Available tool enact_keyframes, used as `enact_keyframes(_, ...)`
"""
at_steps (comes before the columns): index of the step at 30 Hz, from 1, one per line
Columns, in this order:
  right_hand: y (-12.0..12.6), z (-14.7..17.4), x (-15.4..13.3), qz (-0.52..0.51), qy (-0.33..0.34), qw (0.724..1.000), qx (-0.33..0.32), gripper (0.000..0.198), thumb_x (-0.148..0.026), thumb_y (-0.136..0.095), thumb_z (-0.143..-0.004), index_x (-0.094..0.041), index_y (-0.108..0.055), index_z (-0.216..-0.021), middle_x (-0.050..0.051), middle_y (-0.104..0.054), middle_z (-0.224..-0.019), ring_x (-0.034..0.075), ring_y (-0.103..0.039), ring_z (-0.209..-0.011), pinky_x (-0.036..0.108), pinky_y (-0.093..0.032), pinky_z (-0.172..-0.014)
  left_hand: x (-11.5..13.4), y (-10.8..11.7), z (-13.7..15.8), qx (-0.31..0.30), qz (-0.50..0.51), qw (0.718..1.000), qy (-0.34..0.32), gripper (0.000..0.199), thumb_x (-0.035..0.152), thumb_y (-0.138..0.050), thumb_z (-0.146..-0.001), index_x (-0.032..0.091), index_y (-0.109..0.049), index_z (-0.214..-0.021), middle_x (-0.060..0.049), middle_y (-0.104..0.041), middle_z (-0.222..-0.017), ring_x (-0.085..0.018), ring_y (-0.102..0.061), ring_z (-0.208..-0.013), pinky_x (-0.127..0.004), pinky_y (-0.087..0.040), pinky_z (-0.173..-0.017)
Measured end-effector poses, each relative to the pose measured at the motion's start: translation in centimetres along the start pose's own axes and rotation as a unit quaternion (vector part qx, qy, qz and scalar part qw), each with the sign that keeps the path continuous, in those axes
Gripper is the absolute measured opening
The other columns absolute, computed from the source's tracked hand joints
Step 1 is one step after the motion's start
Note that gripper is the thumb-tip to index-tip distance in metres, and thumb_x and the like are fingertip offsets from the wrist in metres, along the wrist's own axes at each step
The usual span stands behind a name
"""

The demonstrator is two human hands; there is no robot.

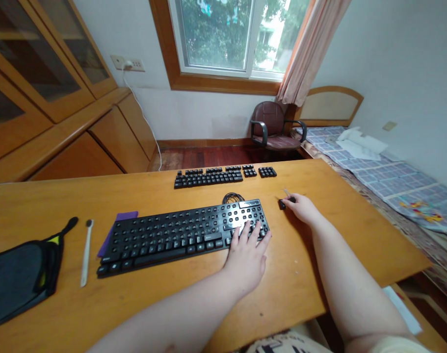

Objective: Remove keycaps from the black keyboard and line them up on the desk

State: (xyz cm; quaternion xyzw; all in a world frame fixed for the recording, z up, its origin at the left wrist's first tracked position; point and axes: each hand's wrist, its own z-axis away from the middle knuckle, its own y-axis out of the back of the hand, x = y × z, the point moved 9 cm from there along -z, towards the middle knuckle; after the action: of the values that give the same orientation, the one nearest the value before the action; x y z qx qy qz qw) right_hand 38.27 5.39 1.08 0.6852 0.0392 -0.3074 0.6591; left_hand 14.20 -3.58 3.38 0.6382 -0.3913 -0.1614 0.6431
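Note:
A black keyboard lies across the desk, most of its keycaps off and the bottom row still on. My left hand rests flat on its right end, fingers spread over the number pad. Right of the keyboard, my right hand is closed in a pinch at the desk surface. A small black keycap shows at its fingertips, with thin wire-like pieces beside it; the fingers partly hide what they grip. Farther back, removed keycaps stand in rows laid out like a keyboard.
A coiled cable sits behind the keyboard. A purple cloth is partly under its left end. Left of it lie a white toothbrush and a dark pouch. Beyond the desk are a chair and a bed.

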Motion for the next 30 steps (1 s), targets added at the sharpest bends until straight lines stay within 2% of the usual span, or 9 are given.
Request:
enact_keyframes(5,0.9,0.4,-0.4,0.003,-0.009,0.999,0.043,0.030,-0.044,-0.054,-0.079,-0.017,-0.065,-0.085,0.007,-0.068,-0.078,0.019,-0.060,-0.072,0.027,-0.040,-0.063,-0.1,0.1,0.0,0.002,-0.003,1.000,0.004,0.053,0.039,-0.044,-0.088,0.031,-0.032,-0.139,-0.004,-0.029,-0.149,-0.031,-0.015,-0.137,-0.053,-0.015,-0.108)
enact_keyframes(8,0.3,1.0,-1.3,-0.004,0.011,1.000,0.020,0.033,-0.049,-0.059,-0.074,-0.017,-0.063,-0.081,0.004,-0.066,-0.071,0.017,-0.058,-0.064,0.026,-0.039,-0.059,-0.1,0.0,-0.1,0.002,-0.001,1.000,0.005,0.054,0.038,-0.046,-0.087,0.031,-0.033,-0.139,-0.004,-0.028,-0.149,-0.031,-0.015,-0.137,-0.053,-0.015,-0.108)
enact_keyframes(12,-0.2,1.2,-2.0,0.032,0.026,0.999,0.009,0.023,-0.040,-0.061,-0.071,-0.017,-0.061,-0.076,0.004,-0.065,-0.072,0.016,-0.057,-0.064,0.025,-0.037,-0.058,-0.1,0.0,-0.1,0.005,0.008,1.000,0.001,0.054,0.039,-0.045,-0.087,0.031,-0.033,-0.139,-0.004,-0.028,-0.149,-0.031,-0.016,-0.137,-0.053,-0.014,-0.108)
enact_keyframes(15,0.2,0.8,-1.4,0.031,0.008,0.999,0.035,0.021,-0.038,-0.062,-0.070,-0.018,-0.060,-0.077,0.004,-0.064,-0.075,0.017,-0.057,-0.067,0.025,-0.037,-0.059,-0.1,0.0,-0.1,0.006,0.006,1.000,0.006,0.053,0.039,-0.044,-0.088,0.031,-0.033,-0.139,-0.004,-0.028,-0.149,-0.031,-0.017,-0.137,-0.053,-0.013,-0.109)
enact_keyframes(19,1.2,0.5,-0.3,0.025,-0.038,0.995,0.088,0.028,-0.040,-0.067,-0.066,-0.018,-0.057,-0.080,0.005,-0.065,-0.080,0.018,-0.058,-0.071,0.025,-0.037,-0.058,-0.1,0.0,-0.1,0.007,0.008,1.000,0.006,0.054,0.039,-0.044,-0.087,0.030,-0.033,-0.139,-0.004,-0.027,-0.149,-0.031,-0.017,-0.137,-0.053,-0.013,-0.109)
enact_keyframes(26,1.2,0.8,-1.4,0.068,-0.034,0.990,0.119,0.024,-0.044,-0.060,-0.074,-0.021,-0.055,-0.079,0.005,-0.066,-0.081,0.019,-0.058,-0.073,0.026,-0.035,-0.057,-0.1,-0.1,-0.1,0.008,0.006,1.000,0.007,0.053,0.039,-0.043,-0.088,0.030,-0.033,-0.139,-0.003,-0.028,-0.149,-0.030,-0.016,-0.137,-0.052,-0.013,-0.109)
enact_keyframes(30,0.9,1.1,-1.6,0.100,-0.022,0.990,0.099,0.023,-0.043,-0.058,-0.075,-0.020,-0.055,-0.079,0.007,-0.065,-0.083,0.019,-0.058,-0.074,0.026,-0.035,-0.057,-0.2,-0.1,0.0,0.008,0.008,1.000,0.006,0.054,0.039,-0.044,-0.087,0.030,-0.032,-0.139,-0.004,-0.028,-0.149,-0.030,-0.017,-0.137,-0.052,-0.013,-0.109)
